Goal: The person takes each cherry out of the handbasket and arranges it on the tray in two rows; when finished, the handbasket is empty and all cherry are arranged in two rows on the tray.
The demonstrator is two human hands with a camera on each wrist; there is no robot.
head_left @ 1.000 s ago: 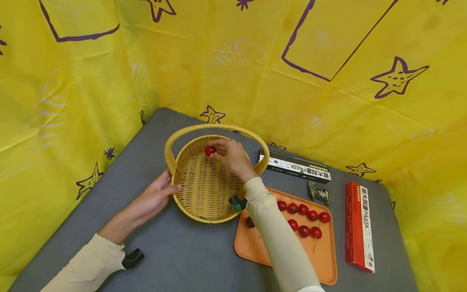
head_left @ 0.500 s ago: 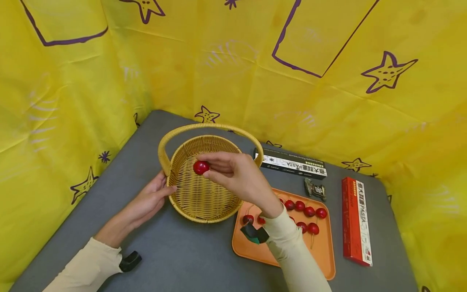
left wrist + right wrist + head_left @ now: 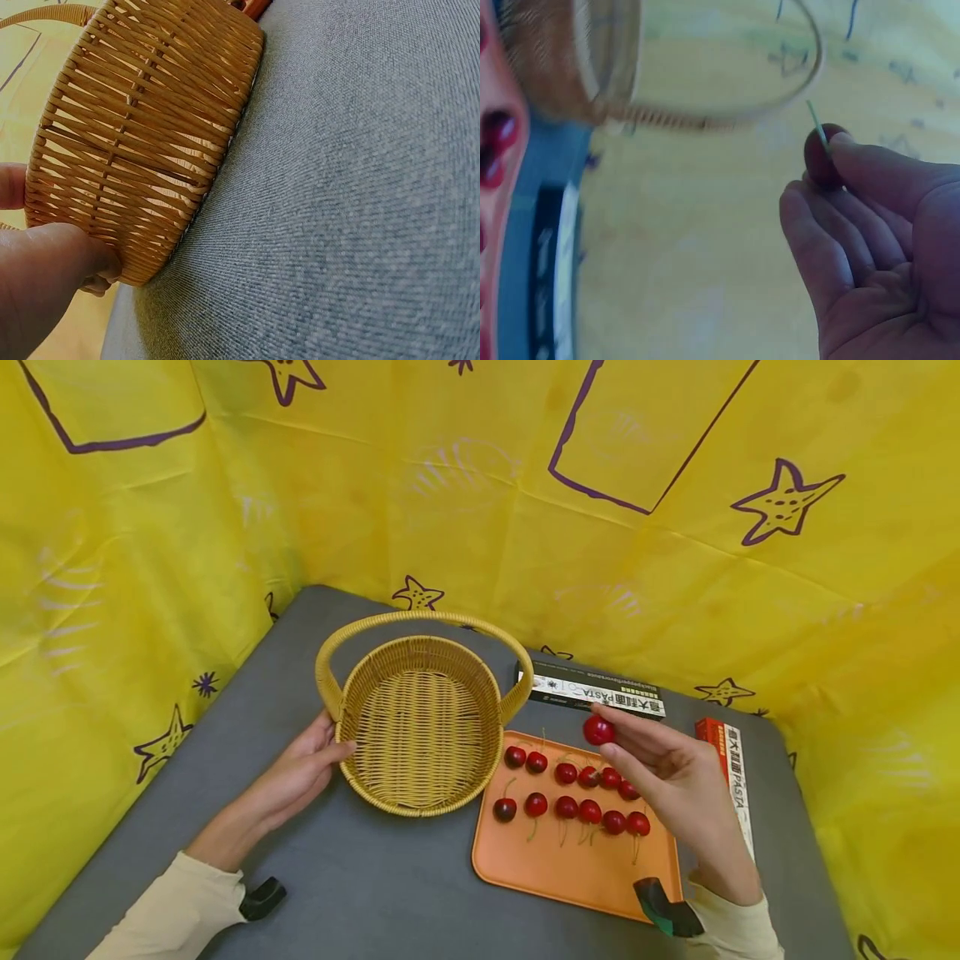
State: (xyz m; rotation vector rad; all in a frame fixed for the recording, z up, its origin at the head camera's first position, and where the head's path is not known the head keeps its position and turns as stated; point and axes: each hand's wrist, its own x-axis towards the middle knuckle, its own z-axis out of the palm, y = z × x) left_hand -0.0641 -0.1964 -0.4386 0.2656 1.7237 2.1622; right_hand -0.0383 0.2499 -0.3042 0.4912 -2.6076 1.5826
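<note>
A wicker basket point(image 3: 420, 735) with an arched handle stands on the grey table, and no fruit shows inside it. My left hand point(image 3: 292, 768) grips its left side, thumb over the rim and fingers outside. In the left wrist view, the thumb point(image 3: 52, 262) lies against the woven wall. Between thumb and fingertips my right hand point(image 3: 682, 777) pinches a red cherry point(image 3: 598, 729), held above the far right part of the orange tray point(image 3: 555, 881). A green stem sticks out of this cherry point(image 3: 821, 161) in the right wrist view. Several cherries point(image 3: 566, 807) lie on the tray in two rows.
Behind the tray lies a black pasta box point(image 3: 592, 689). A red pasta box point(image 3: 738, 777) lies to the right, partly hidden by my right hand. Yellow cloth point(image 3: 450, 510) with drawn starfish hangs around the table's back and sides.
My right hand has carried the cherry from over the basket to the right, above the tray. The left hand has kept its hold on the basket. The head view has shifted slightly.
</note>
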